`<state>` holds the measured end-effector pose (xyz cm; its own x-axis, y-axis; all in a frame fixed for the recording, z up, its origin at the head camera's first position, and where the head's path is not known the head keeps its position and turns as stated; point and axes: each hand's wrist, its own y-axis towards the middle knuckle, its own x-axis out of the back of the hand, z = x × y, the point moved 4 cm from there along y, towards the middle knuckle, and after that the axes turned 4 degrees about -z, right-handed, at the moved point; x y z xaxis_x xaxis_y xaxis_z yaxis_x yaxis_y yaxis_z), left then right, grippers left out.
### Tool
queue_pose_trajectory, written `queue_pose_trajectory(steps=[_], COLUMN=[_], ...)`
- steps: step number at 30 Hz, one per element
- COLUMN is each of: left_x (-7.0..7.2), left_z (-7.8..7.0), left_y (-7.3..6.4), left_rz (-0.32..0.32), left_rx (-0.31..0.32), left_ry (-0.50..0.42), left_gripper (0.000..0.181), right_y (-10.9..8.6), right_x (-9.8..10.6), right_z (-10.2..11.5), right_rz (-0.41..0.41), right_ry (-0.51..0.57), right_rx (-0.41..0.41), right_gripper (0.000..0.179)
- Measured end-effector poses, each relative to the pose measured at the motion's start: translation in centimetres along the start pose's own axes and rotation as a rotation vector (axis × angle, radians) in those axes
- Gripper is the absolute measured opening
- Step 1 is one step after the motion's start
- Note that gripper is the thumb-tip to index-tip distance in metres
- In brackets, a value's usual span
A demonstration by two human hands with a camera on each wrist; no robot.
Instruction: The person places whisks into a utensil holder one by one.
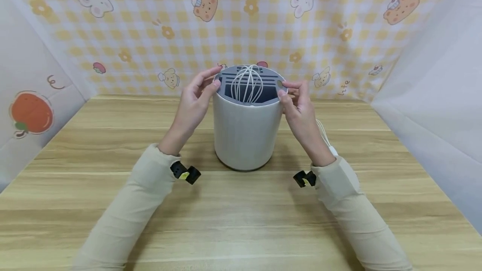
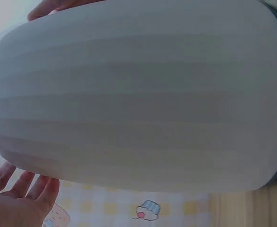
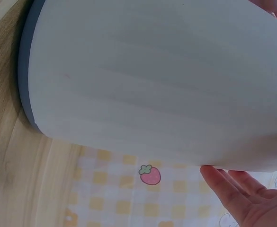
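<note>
A white round utensil holder (image 1: 246, 137) with a grey slotted top (image 1: 269, 79) stands upright on the wooden table. From its large front opening rises the pale wire head of a whisk (image 1: 246, 85); the whisk's handle is hidden inside. At the left rim, my left hand (image 1: 192, 103) holds the holder, thumb at the top edge and fingers against the side. My right hand (image 1: 301, 110) grips the opposite rim, thumb and index finger at the top edge. Both wrist views are mostly filled by the holder's smooth wall, with fingertips touching it.
A wooden table (image 1: 241, 221) lies under the holder. Behind it hangs a yellow checked cloth (image 1: 233, 24) with cartoon prints, and white cloth (image 1: 437, 74) flanks the sides. A white cord (image 1: 323, 133) shows beside my right wrist.
</note>
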<state>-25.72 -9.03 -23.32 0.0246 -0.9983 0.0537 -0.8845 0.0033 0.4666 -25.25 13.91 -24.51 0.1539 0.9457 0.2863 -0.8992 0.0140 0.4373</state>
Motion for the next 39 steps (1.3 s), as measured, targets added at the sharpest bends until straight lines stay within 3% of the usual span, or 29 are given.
queue_pose_trajectory(steps=[4, 13, 22, 26, 32, 39], left_x=[-0.1, -0.2, -0.5, -0.7, -0.7, -0.8], left_z=[1.0, 1.4, 1.5, 1.5, 1.5, 1.5], left_y=[0.0, -0.3, -0.4, -0.5, -0.5, -0.5], left_rz=[0.002, -0.027, -0.052, -0.060, -0.068, -0.063], left_rx=[0.022, -0.034, -0.059, -0.059, -0.046, -0.045], left_ry=[-0.019, -0.011, -0.036, -0.021, -0.004, 0.004], left_gripper=[0.039, 0.038, 0.038, 0.038, 0.038, 0.039], right_y=[0.2, 0.4, 0.5, 0.4, 0.3, 0.5], right_x=[-0.1, 0.0, 0.9, 1.9, 4.3, 8.0], right_z=[-0.2, -0.2, 0.3, 0.7, 0.6, -1.7], right_rz=[0.003, 0.015, 0.183, 0.197, 0.109, 0.103], right_ry=[0.004, 0.017, 0.018, -0.030, -0.140, -0.263], right_rx=[-0.011, 0.002, 0.005, 0.032, 0.047, -0.037], right_gripper=[0.041, 0.041, 0.041, 0.044, 0.057, 0.072])
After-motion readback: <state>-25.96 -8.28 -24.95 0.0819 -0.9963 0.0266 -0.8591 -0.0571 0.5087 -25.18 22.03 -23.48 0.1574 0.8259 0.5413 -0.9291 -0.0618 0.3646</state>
